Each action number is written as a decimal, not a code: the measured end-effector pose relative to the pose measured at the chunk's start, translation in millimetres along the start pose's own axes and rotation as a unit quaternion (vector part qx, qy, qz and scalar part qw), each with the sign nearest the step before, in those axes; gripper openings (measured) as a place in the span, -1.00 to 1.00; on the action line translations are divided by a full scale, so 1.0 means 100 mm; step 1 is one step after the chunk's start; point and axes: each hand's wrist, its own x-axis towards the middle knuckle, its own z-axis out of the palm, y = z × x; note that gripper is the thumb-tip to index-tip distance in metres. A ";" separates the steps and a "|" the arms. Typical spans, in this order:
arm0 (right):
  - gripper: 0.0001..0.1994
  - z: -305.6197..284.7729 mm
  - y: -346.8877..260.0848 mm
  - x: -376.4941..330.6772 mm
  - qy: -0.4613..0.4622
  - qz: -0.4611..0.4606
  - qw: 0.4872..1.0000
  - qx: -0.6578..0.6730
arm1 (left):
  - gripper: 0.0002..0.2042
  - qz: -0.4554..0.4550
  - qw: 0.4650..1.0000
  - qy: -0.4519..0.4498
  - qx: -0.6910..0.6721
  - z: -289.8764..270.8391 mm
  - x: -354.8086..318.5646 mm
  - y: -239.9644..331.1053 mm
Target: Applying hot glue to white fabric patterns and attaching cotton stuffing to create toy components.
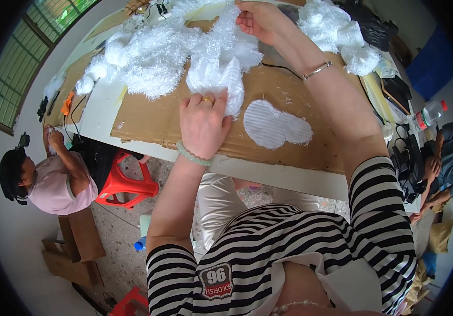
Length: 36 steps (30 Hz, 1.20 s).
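The left hand (202,126) lay on the near end of 1 white shaggy fabric piece (213,73) atop the cardboard sheet (150,118); its grip could not be determined. The right hand (258,22), fingers curled, pinched the far end.

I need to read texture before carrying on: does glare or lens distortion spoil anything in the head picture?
Head view: the white fluffy fabric looks bright, its fine fibres partly merging; the flat ribbed piece keeps visible stripes; the window bends near the rim, corners black.
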 end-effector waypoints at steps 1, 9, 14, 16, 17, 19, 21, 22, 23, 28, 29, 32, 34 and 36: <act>-0.89 0.03 -0.03 0.03 -0.027 -0.015 1.000 0.001 | -0.67 0.027 0.999 -0.021 0.011 0.04 0.01 -0.02; -0.88 -0.17 -0.37 0.17 -0.019 -0.113 0.993 0.030 | -0.85 0.121 0.991 -0.042 0.042 -0.18 -0.01 -0.46; -0.83 -0.31 -0.67 0.05 -0.036 -0.116 0.988 0.100 | -0.76 0.089 0.986 -0.100 0.095 -0.45 -0.21 -0.73; -0.82 -0.37 -0.70 0.03 0.016 -0.134 0.988 0.080 | -0.68 0.063 0.991 -0.097 0.064 -0.58 -0.19 -0.66; -0.83 -0.46 -0.72 0.01 -0.090 -0.098 0.983 0.129 | -0.58 0.035 0.994 -0.095 0.033 -0.67 -0.13 -0.60; -0.84 -0.48 -0.74 -0.04 -0.192 -0.061 0.964 0.176 | -0.51 0.028 0.998 -0.042 -0.027 -0.80 0.06 -0.41; -0.89 -0.22 -0.69 -0.18 -0.028 -0.136 0.988 0.063 | -0.42 0.010 0.997 0.011 -0.080 -0.74 0.15 -0.22; -0.89 -0.23 -0.71 -0.25 -0.026 -0.141 0.988 0.061 | -0.37 0.013 0.988 0.050 -0.147 -0.62 0.22 -0.10; -0.92 -0.21 -0.68 -0.31 -0.100 -0.130 0.980 0.112 | -0.31 0.013 0.974 0.088 -0.207 -0.55 0.27 0.00; -0.92 0.05 -0.54 -0.49 -0.041 -0.094 0.990 0.100 | -0.20 -0.033 0.945 0.226 -0.233 -0.08 0.70 0.31; -0.92 0.08 -0.52 -0.54 -0.040 -0.096 0.990 0.100 | -0.18 -0.053 0.942 0.269 -0.193 -0.01 0.74 0.32; -0.90 0.02 -0.47 -0.56 -0.068 -0.095 0.984 0.136 | -0.45 -0.108 0.950 0.216 -0.198 0.14 0.67 0.20; -0.91 -0.09 -0.41 -0.44 -0.047 -0.097 0.984 0.143 | -0.55 -0.129 0.955 0.176 -0.201 0.18 0.60 0.06; -0.91 -0.31 -0.29 -0.30 -0.020 -0.099 0.983 0.151 | -0.69 -0.104 0.948 0.180 -0.240 0.19 0.55 0.01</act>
